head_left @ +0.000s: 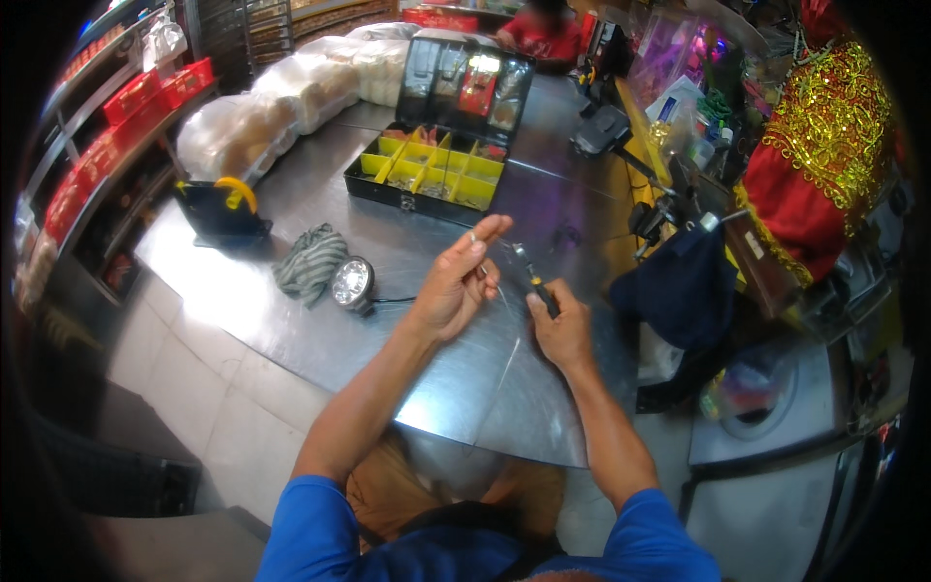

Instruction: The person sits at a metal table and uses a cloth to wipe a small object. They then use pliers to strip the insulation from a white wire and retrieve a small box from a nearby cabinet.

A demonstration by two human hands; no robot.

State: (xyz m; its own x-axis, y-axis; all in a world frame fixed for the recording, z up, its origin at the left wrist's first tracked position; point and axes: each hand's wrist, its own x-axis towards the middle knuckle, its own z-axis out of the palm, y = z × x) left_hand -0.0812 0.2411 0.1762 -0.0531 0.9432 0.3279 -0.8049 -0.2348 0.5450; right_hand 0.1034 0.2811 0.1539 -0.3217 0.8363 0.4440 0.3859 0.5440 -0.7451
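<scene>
My right hand [565, 325] grips a screwdriver [537, 284] by its black and yellow handle, the bright metal end pointing up toward my left hand. Palm turned inward, my left hand [452, 288] is raised over the table, its index finger and thumb close together and its other fingers curled. Anything small between those fingers cannot be made out. Left of that hand, a round lamp [352, 281] with a dark cable rests on the table against a striped grey cloth [311, 265]. Beyond my hands stands a black toolbox [379, 197], lid raised, with yellow compartments holding small parts.
The steel table [456, 373] carries a black stand [221, 215] with a yellow piece at left. Plastic-wrapped bundles [236, 134] line the far left edge. Bags, a dark blue cloth [669, 286] and red-gold fabric [805, 184] crowd the right side. A person in red [545, 39] is at the back.
</scene>
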